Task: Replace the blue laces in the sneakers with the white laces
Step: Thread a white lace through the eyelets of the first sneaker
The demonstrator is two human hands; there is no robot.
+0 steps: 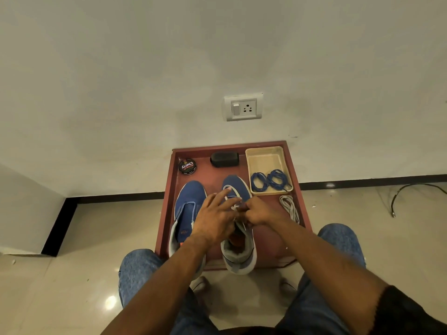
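Right blue canvas sneaker (238, 189), middle of the reddish wooden tray-table (302, 201): white flat lace (233, 198) part-threaded. Left blue canvas sneaker (187, 206), near left edge: no lace in it, still to do. Both blue cord laces (269, 181) coiled in beige plastic tray (263, 163), far right corner; spare white lace bundle (290, 207) by right edge. Right hand (260, 212) pinches the lace; left hand (214, 217), fingers extended, rests over the eyelets.
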